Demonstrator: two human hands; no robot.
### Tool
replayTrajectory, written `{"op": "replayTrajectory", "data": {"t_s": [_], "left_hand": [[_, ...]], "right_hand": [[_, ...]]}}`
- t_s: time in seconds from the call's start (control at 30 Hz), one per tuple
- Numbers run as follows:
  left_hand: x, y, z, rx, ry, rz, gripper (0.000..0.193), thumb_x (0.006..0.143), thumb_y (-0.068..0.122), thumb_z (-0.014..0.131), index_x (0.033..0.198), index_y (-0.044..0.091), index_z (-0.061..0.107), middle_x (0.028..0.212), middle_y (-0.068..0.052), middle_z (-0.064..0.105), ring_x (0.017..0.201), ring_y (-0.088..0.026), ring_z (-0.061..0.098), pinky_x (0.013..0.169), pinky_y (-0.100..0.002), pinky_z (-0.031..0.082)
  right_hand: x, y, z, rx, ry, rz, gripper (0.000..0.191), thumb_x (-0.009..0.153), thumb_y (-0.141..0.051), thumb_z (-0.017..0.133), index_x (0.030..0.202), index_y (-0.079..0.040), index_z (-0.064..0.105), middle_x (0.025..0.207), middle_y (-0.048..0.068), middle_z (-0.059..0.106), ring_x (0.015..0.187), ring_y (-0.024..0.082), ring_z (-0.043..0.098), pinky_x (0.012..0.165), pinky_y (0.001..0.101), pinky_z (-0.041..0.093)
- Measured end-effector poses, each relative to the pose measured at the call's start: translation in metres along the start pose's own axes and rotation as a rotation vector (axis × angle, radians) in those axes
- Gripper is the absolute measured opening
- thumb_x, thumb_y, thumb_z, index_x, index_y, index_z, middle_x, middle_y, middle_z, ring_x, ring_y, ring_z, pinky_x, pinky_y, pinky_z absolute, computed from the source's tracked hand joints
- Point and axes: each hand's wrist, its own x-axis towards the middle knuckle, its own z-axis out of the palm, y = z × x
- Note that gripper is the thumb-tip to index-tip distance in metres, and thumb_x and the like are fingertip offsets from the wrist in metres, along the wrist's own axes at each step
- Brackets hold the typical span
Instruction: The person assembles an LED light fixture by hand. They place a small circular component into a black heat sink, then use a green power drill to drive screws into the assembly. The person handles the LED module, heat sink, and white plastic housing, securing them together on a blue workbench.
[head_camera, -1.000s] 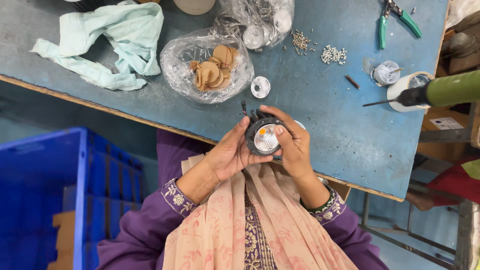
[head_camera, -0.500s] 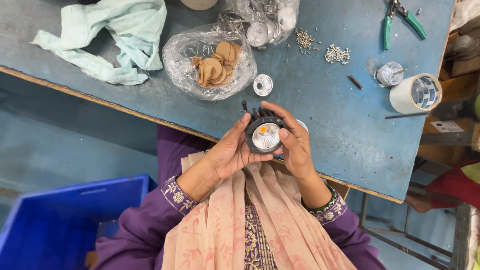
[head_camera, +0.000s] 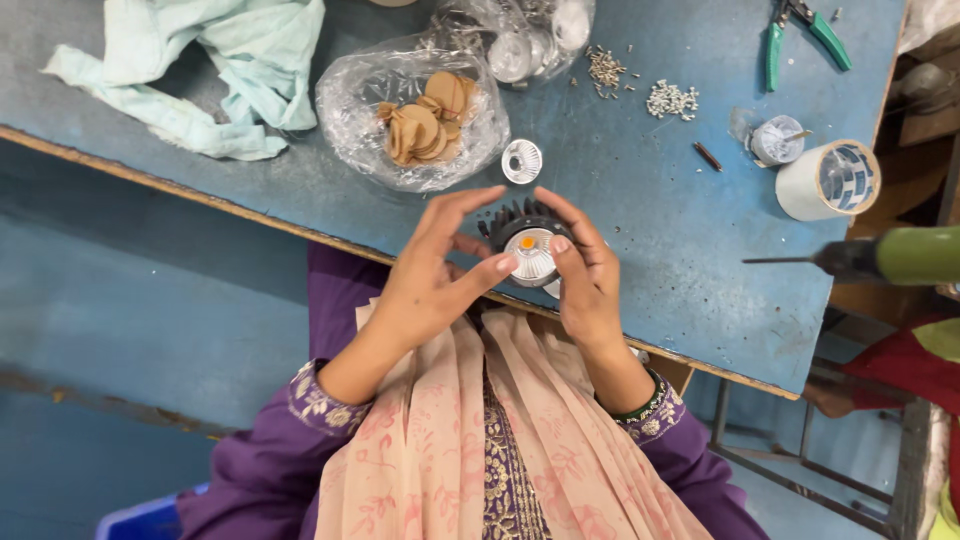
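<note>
While gripped, lamp housing (head_camera: 527, 245) between hands (head_camera: 500, 270)

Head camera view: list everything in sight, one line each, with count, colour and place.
Finned lamp housing: one, black with silver reflector, held at table's near edge.
Loose reflector: one, silver, beyond the hands.
Bag of discs: one, clear, tan discs, centre.
Cloth: one, pale green, far left.
Screws: small pile, silver, right of centre.
Pliers: one, green handles, top right.
Tape roll: one, white, right.
Power screwdriver: one, green, right edge.
Table: one, blue.
Left hand: on housing.
Right hand: on housing.
</note>
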Motion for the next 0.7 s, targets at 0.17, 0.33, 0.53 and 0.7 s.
{"op": "replayTrajectory", "data": {"t_s": [0.17,0.33,0.53,0.7], "left_hand": [[0.007,0.012,0.007,-0.096,-0.052,-0.120,0.049,0.098,0.019,0.072,0.143,0.008,0.058,0.130,-0.008,0.064,0.090,-0.008,0.063,0.079,-0.023,0.055],[0.005,0.012,0.012,-0.027,-0.018,-0.099,0.046,0.095,0.016,0.073,0.139,0.008,0.060,0.126,-0.007,0.066,0.085,-0.007,0.063,0.075,-0.022,0.055],[0.003,0.010,0.009,-0.017,-0.018,-0.105,0.045,0.095,0.016,0.073,0.137,0.008,0.061,0.124,-0.007,0.065,0.081,-0.006,0.060,0.072,-0.021,0.053],[0.006,0.008,0.009,0.023,-0.003,-0.155,0.044,0.092,0.019,0.074,0.133,0.008,0.063,0.120,-0.007,0.069,0.074,-0.006,0.056,0.066,-0.022,0.050]], "right_hand": [[-0.004,0.001,0.001,0.126,0.029,0.038,0.047,0.106,-0.015,0.054,0.148,0.006,0.052,0.125,0.012,0.068,0.113,0.016,0.066,0.102,0.0298,0.053],[-0.008,0.004,-0.001,0.127,0.041,0.005,0.048,0.106,-0.017,0.059,0.147,0.007,0.054,0.127,0.012,0.068,0.115,0.016,0.066,0.104,0.0303,0.052],[-0.009,0.011,-0.002,0.105,0.045,-0.022,0.047,0.104,-0.018,0.062,0.144,0.007,0.057,0.127,0.013,0.068,0.115,0.016,0.066,0.105,0.0312,0.052],[-0.007,0.014,0.000,0.071,0.057,-0.015,0.042,0.106,-0.016,0.060,0.141,0.007,0.061,0.119,0.012,0.071,0.109,0.015,0.067,0.100,0.0291,0.053]]}}
